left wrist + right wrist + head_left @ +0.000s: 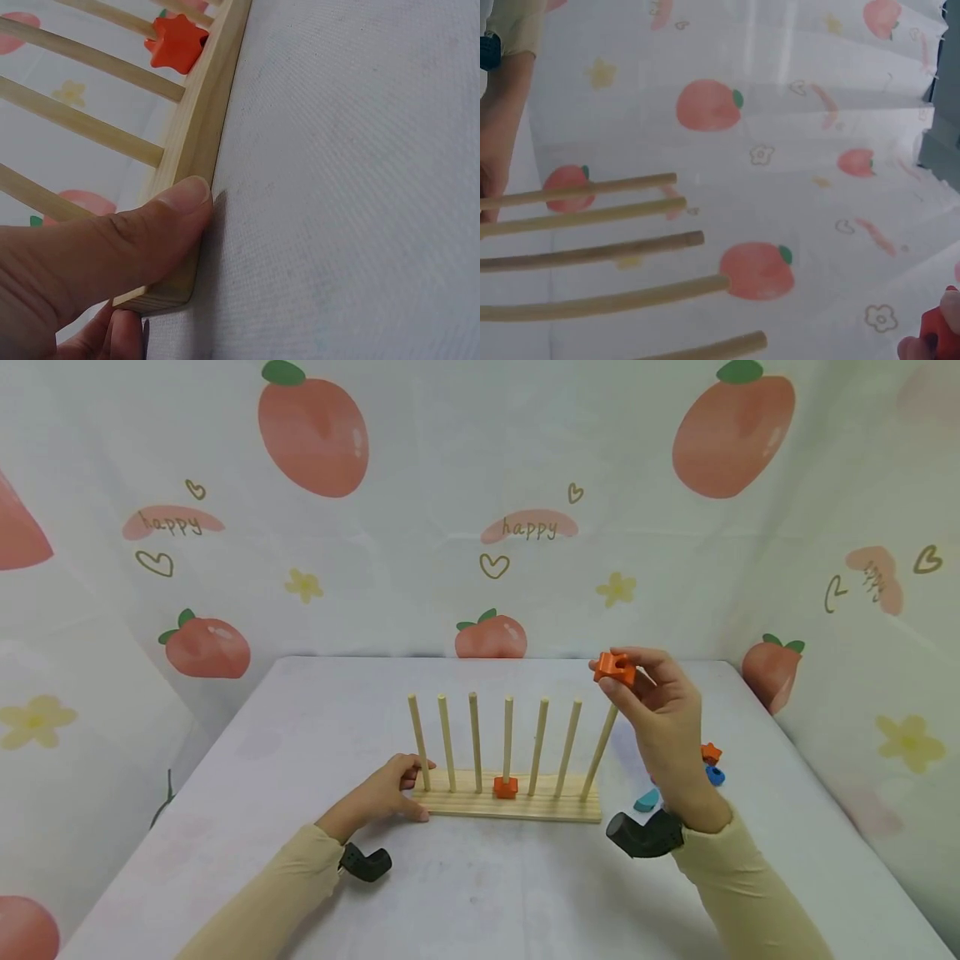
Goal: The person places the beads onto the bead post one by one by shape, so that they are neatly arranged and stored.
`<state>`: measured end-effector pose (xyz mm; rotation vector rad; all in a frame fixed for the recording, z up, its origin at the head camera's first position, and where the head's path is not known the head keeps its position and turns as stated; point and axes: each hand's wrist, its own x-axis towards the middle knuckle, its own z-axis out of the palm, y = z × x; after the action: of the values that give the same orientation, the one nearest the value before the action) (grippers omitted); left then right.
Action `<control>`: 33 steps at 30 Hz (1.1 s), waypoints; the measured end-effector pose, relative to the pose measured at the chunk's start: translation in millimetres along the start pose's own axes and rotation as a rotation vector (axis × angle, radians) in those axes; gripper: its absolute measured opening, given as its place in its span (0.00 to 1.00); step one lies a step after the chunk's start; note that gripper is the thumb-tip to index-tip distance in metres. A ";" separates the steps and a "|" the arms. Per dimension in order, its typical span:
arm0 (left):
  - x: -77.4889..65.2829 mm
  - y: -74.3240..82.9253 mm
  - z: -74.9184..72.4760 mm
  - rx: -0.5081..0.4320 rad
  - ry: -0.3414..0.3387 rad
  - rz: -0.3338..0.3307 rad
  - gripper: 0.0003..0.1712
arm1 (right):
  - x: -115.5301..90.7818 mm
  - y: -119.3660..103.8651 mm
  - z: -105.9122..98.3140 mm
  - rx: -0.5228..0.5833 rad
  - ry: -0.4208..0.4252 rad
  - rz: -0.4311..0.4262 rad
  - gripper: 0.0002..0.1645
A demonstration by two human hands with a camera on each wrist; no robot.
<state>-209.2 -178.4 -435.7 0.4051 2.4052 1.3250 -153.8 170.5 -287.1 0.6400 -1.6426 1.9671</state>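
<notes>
My right hand (663,710) pinches orange block (615,667) above the peg rack's (517,806) 3 o'clock peg; left hand (386,793) grips its 9 o'clock end. Pale bench (480,893), peach-print backdrop (450,485).

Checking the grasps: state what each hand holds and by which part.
The right hand pinches an orange block by its sides at the fingertips. The left hand grips the wooden peg rack by its base's left end.
</notes>
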 end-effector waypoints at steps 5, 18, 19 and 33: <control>-0.1 -0.7 0.2 0.006 0.003 0.000 0.44 | -3.8 7.2 14.5 0.006 -0.001 -0.057 0.20; -0.7 0.1 -1.1 -0.003 0.001 0.006 0.44 | -7.7 37.2 50.8 0.064 -0.049 -0.175 0.20; -0.7 0.0 -1.1 -0.002 0.002 0.010 0.44 | -7.1 39.3 53.7 0.068 -0.057 -0.179 0.21; 0.7 -0.8 -0.2 0.005 -0.002 0.023 0.44 | -7.2 55.9 69.7 -0.160 -0.108 -0.164 0.23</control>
<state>-209.9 -178.7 -436.4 0.4357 2.4099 1.3281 -181.2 92.8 -322.4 0.8028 -1.7317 1.6935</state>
